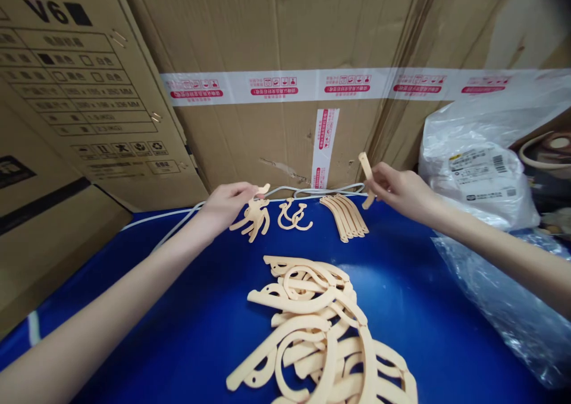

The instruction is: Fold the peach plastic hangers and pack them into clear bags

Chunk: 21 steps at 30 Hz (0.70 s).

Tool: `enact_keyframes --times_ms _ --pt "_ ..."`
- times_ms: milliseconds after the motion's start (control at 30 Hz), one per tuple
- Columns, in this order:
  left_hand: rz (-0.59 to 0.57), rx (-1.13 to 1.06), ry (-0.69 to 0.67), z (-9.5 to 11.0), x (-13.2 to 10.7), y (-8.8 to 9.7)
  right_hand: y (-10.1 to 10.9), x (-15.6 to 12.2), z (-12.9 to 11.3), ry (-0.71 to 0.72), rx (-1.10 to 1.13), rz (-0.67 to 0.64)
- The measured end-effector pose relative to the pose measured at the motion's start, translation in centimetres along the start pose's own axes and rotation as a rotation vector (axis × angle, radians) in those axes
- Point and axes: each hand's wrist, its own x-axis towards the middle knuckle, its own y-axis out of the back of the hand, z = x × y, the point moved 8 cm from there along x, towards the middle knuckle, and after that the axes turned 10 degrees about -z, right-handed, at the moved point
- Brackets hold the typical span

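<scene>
My left hand [229,204] pinches a small cream plastic piece [264,188] above a loose cluster of curved cream pieces [253,221]. Most of the pinched piece is hidden by fingers or merges with the cluster. In my right hand [392,187] is a cream hanger arm [366,167], tilted upright, its middle covered by my fingers. Just left of that hand lies a neat row of several hanger arms [345,216]. Between the cluster and the row rest a few hanger hooks [294,215]. Nearer to me is a big tangled pile of hanger arms and hooks [321,326].
The pieces lie on a blue surface [187,309]. Cardboard boxes [276,29] stand behind and at left. A white cable [178,219] runs along the back edge. At right are a white plastic package [477,166] and a clear plastic bag [513,297].
</scene>
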Motion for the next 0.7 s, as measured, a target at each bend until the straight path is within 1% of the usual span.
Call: enact_keyframes --times_ms 100,167,233,333,433,500,567,633,700 --pt "-0.012 0.011 0.055 -2.8 1.1 -0.6 -1.7 -0.3 -0.3 0.149 -0.202 -0.055" --pt "0.015 0.042 0.075 -4.2 1.6 -1.3 -2.9 -0.6 -0.6 0.221 -0.245 -0.109" --pt "0.055 0.099 0.087 -5.1 1.7 -1.9 -3.8 -0.8 -0.7 0.25 -0.247 -0.144" --pt "0.119 0.218 0.101 -5.7 1.4 -2.0 -4.9 -1.1 -0.6 0.282 -0.222 -0.184" --pt "0.168 0.306 0.065 -5.2 0.7 -2.0 -5.6 -1.3 -0.1 0.298 -0.174 -0.216" --pt "0.136 0.326 0.002 -4.7 0.2 -2.7 -6.0 -1.3 0.3 0.309 -0.134 -0.238" --pt "0.048 0.323 -0.054 -4.4 -0.4 -4.2 -6.2 -1.3 0.6 0.321 -0.09 -0.253" --pt "-0.044 0.311 -0.072 -4.4 -0.9 -5.7 -6.2 -1.3 0.7 0.331 -0.044 -0.258" --pt "-0.101 0.3 -0.062 -4.6 -1.2 -6.9 -6.0 -1.2 0.7 0.336 0.0 -0.258"
